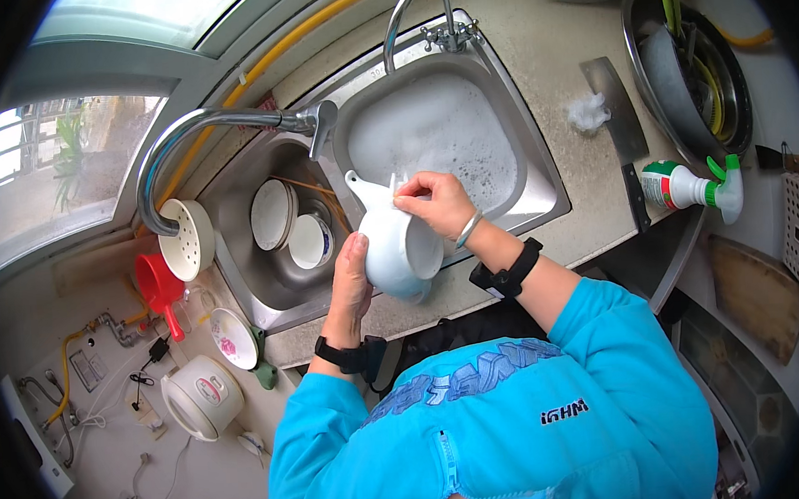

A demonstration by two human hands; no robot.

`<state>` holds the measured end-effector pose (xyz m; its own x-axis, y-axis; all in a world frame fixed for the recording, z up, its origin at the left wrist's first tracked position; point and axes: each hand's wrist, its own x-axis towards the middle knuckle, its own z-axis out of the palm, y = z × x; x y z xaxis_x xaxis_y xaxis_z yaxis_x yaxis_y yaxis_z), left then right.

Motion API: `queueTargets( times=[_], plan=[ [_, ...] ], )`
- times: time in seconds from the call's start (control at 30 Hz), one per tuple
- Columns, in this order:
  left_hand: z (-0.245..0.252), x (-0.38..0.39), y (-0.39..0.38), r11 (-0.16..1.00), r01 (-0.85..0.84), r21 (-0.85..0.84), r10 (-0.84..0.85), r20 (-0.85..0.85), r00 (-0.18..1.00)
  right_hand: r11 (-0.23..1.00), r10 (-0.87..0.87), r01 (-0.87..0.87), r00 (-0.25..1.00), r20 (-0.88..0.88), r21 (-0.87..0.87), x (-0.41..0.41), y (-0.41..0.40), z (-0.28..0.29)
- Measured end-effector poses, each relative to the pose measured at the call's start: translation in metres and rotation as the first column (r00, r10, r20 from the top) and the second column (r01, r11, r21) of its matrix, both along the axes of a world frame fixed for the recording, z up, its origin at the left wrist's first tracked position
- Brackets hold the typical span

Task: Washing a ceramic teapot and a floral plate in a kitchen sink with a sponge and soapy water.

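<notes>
Above the front edge of the soapy basin, a pale ceramic teapot (386, 250) is tipped over, its round base facing right and its spout towards the upper left. My left hand (351, 271) grips its left side, thumb on the body. Close to the spout's root, the thumb and forefinger of my right hand (443, 204) pinch together against the pot. A small white piece (395, 183) pokes out beyond those fingertips; what it is cannot be made out. White suds cover the water in the steel sink basin (527, 152).
Stacked plates (270, 215) and a bowl (310, 241) sit in the left basin, below a curved faucet (220, 116). To the right lie a cleaver (614, 109), a white scrunched scrubber (589, 112) and a spray bottle (684, 186). Nested pans (663, 69) stand behind them.
</notes>
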<state>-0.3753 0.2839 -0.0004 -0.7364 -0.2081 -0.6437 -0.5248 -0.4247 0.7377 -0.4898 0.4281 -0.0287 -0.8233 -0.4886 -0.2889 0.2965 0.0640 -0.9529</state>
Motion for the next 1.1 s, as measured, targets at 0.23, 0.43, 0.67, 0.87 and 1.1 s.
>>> queueTargets(
  times=[0.23,0.43,0.67,0.87,1.1],
  plan=[
    [-0.002,0.002,-0.004,1.000,0.017,0.008,-0.017,-0.016,1.000,1.000,0.010,-0.014,0.974,-0.226,-0.018,0.004,-0.004,0.010],
    [-0.002,-0.009,-0.001,0.996,0.079,-0.040,-0.080,-0.041,0.996,0.999,0.009,-0.006,0.996,-0.093,0.037,-0.024,-0.023,-0.004],
    [0.001,-0.002,-0.004,0.994,0.108,-0.036,-0.110,-0.066,0.992,0.998,0.069,-0.070,0.976,-0.205,-0.001,0.007,0.010,0.019],
    [0.003,-0.020,-0.002,0.975,0.208,-0.080,-0.212,-0.047,0.976,0.992,-0.002,0.049,0.926,-0.378,0.114,-0.019,-0.005,0.018],
    [0.009,-0.020,0.004,0.977,0.186,-0.107,-0.191,-0.043,0.981,0.965,0.192,-0.014,0.720,-0.667,0.262,0.002,0.017,0.030]
  ],
)
